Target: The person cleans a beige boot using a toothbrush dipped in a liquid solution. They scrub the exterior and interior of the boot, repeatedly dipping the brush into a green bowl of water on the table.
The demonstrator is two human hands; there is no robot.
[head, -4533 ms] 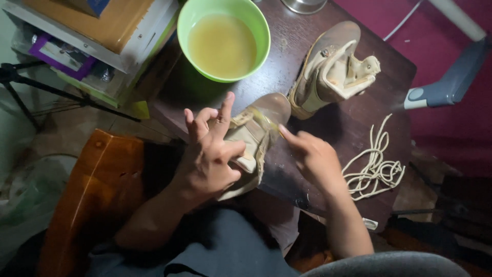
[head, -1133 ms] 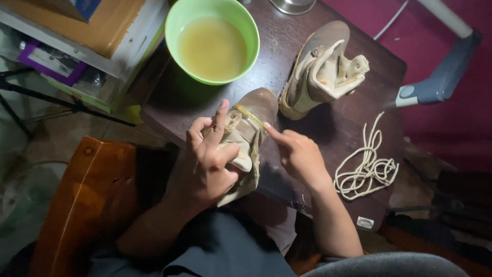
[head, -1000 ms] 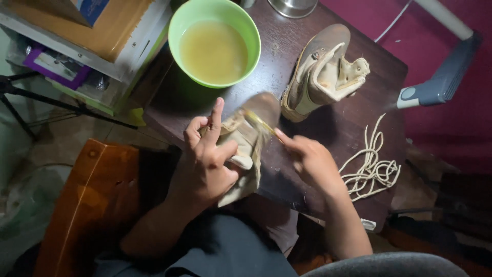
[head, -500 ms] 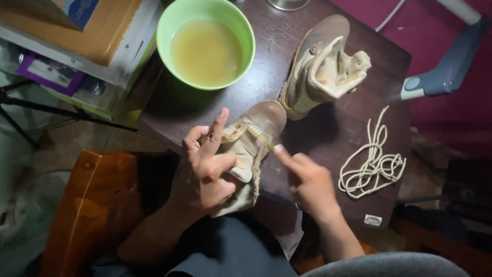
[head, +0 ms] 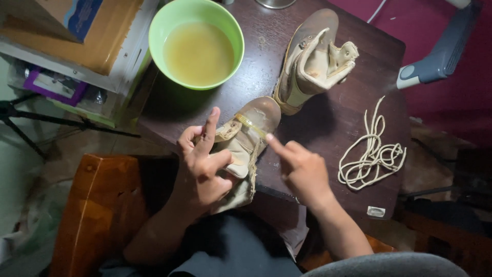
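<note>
Dark desk (head: 328, 128): two tan boots, one green bowl (head: 196, 43), one lace bundle (head: 371, 154). Left hand (head: 202, 172) grips near boot (head: 246, 149) at the desk's edge; right hand (head: 302, 172) open, forefinger touching it. Second boot (head: 312, 59) untouched.

Your left hand (head: 202, 169) and right hand (head: 302, 172) are bare, both forearms uncovered, with no rings or watch; you wear a dark grey-blue garment (head: 236, 251) over your lap.
</note>
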